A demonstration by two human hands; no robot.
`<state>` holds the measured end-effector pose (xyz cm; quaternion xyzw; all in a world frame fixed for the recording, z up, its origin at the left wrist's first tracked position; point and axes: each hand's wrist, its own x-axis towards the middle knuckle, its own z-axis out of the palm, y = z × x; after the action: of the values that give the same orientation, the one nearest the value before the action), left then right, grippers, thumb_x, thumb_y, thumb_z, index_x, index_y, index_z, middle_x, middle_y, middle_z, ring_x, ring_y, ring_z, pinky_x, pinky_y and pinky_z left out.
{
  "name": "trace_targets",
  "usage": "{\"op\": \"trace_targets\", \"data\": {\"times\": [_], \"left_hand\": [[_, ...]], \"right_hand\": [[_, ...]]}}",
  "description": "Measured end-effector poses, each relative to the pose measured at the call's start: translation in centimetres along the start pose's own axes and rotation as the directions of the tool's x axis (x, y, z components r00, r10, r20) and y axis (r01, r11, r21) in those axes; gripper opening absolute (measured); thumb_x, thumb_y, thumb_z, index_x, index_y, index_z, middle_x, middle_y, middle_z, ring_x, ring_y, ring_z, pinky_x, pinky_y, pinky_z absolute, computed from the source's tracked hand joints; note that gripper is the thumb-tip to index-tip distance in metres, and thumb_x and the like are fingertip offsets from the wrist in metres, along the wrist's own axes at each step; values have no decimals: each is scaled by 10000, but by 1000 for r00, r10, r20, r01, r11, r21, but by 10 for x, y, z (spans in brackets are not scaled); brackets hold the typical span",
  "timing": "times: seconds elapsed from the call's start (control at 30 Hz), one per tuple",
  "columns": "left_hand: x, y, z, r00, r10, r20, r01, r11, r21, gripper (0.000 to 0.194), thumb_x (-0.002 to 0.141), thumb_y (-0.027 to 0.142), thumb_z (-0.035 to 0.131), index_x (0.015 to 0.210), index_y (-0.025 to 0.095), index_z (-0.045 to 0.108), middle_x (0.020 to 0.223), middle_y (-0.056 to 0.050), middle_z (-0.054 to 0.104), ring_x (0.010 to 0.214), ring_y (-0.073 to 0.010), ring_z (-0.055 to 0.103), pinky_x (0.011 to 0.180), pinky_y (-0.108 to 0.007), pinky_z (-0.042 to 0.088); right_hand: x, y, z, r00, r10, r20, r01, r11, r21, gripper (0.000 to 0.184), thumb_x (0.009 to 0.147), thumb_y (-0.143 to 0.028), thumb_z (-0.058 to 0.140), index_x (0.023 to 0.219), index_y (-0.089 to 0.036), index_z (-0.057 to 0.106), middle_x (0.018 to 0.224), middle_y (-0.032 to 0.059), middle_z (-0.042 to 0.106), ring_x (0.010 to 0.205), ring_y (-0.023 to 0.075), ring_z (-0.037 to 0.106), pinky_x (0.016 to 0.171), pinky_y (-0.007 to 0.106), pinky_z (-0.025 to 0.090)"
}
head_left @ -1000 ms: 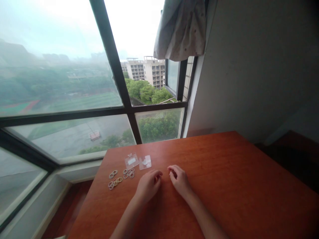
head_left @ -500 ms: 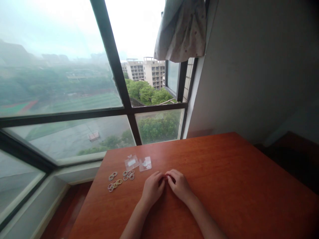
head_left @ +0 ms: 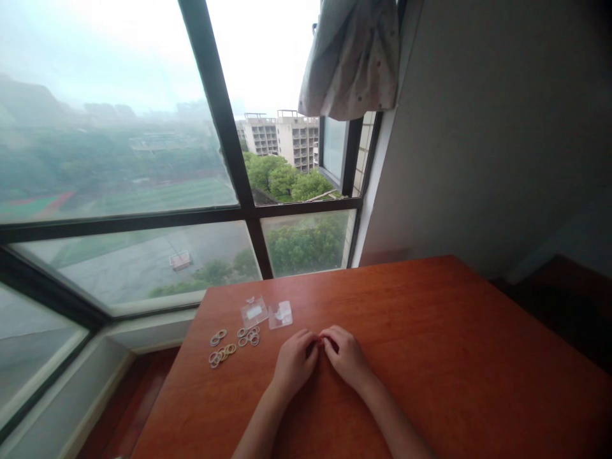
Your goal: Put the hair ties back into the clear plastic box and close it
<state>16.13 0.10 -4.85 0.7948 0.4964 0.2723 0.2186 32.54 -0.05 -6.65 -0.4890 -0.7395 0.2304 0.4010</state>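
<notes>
My left hand (head_left: 297, 357) and my right hand (head_left: 345, 352) meet at their fingertips over the wooden table (head_left: 406, 357). Both are closed in a pinch. Between the fingertips there may be something small and reddish, too small to name. Left of my left hand lies a cluster of pale rings (head_left: 248, 336), which look like hair ties. Two more grey rings (head_left: 218, 337) are farther left, and a row of yellowish and pinkish rings (head_left: 222, 355) sits just in front of those.
Behind the rings lie a clear plastic case (head_left: 254, 311) and a second clear piece (head_left: 280, 314), perhaps its other half. Along the table's far edge runs a window with a dark frame (head_left: 253, 213). A curtain (head_left: 354, 70) hangs above, and a grey wall (head_left: 468, 140) stands at the right.
The whole view has shifted very slightly. Both hands keep the same pinched pose, and the rings and plastic pieces lie as before.
</notes>
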Motion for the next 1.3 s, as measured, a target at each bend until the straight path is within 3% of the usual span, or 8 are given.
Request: {"op": "trace_targets", "data": {"times": [1.3], "left_hand": [[1,2,-2,1000,-4,13,5,1000,-6,194,845,166,464,891,204,649,857,-55,650,799,-183,599,724,-265,454]], "right_hand": [[1,-1,0,1000,-4,3,4,1000,-22,217,861,-111,466,887,-212,657,846,41,658,805,186,612,751,287,482]]}}
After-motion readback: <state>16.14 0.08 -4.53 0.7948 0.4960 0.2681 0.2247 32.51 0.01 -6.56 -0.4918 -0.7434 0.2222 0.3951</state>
